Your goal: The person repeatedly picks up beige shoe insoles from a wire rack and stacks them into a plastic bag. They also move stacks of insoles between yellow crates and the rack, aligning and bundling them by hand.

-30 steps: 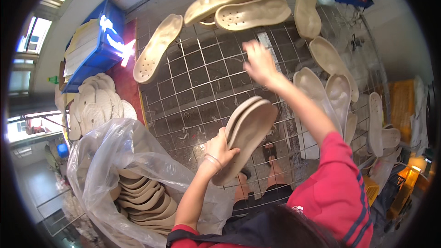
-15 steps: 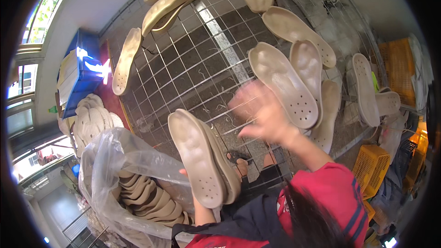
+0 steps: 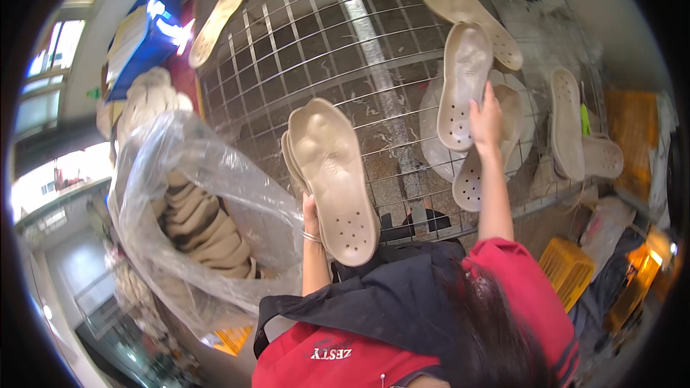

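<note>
My left hand (image 3: pixel 310 217) is closed on the edge of a small stack of beige shoe insoles; the front insole (image 3: pixel 336 179) is large, with holes at its heel, and hides most of the fingers. Further right, my right hand (image 3: pixel 486 119) grips the side of a smaller beige insole (image 3: pixel 465 72) over the wire grid (image 3: pixel 302 65). Beneath that one lies another insole (image 3: pixel 468 181), overlapping a pale translucent round shape. A perforated insole (image 3: pixel 485 25) rests on the grid just beyond my right hand.
To the left, a clear plastic bag (image 3: pixel 154 172) holds several beige insoles (image 3: pixel 205 233). A blue bin (image 3: pixel 147 39) stands behind it. More insoles (image 3: pixel 568 126) lie on the grid's right side, near yellow crates (image 3: pixel 564 269).
The large insole from the right side of the grid is now on the left-hand stack. My right hand has moved right and taken hold of the smaller insole. The view has shifted.
</note>
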`<action>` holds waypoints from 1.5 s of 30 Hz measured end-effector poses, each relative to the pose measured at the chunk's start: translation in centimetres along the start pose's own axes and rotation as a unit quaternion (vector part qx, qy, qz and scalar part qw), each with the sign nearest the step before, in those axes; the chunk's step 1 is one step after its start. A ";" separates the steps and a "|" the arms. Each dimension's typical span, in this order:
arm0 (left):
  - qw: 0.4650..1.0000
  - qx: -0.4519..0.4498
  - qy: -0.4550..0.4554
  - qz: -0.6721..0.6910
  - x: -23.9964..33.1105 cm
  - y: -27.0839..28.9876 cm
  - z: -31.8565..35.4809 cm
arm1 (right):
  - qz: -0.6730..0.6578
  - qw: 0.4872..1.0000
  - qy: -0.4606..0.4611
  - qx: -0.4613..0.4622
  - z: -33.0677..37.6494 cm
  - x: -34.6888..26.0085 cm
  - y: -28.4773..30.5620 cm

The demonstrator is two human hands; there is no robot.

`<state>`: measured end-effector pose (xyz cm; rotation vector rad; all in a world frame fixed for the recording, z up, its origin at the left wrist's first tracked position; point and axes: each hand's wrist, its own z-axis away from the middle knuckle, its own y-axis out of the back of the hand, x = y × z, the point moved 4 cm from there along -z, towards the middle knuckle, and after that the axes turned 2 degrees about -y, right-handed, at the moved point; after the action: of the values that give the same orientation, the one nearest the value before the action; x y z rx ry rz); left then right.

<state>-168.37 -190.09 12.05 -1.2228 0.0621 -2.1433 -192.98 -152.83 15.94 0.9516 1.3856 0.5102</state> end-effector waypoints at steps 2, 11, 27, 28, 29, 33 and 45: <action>0.991 0.029 -0.091 -0.097 1.9 -1.6 1.2 | -0.344 0.925 -0.058 -0.153 -0.5 2.5 -2.5; 0.647 0.263 -0.081 -0.711 3.8 -19.5 -2.2 | 0.275 0.960 -0.043 -0.003 5.7 2.8 3.7; 0.946 0.073 -0.115 -0.294 3.1 -3.4 4.3 | -0.087 0.774 0.214 -0.589 16.8 -11.1 -4.0; 0.949 0.062 -0.096 -0.294 2.3 -2.3 4.2 | -0.041 0.795 0.223 -0.563 17.1 -10.5 -4.6; 0.951 0.074 -0.059 -0.296 1.3 -1.3 4.0 | -0.032 0.826 0.161 -0.540 17.0 -9.7 -4.8; 0.885 0.105 -0.073 -0.448 0.5 0.4 3.8 | -0.109 0.777 0.216 -0.580 17.9 -9.9 -2.0; 0.994 0.026 -0.098 -0.046 -3.3 -3.9 10.5 | -0.275 0.695 -0.026 -0.663 16.9 -11.3 -1.8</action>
<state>-161.06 -182.29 16.80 -1.4248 -0.1369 -2.0771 -178.98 -167.18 19.69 -0.6326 0.7981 0.7980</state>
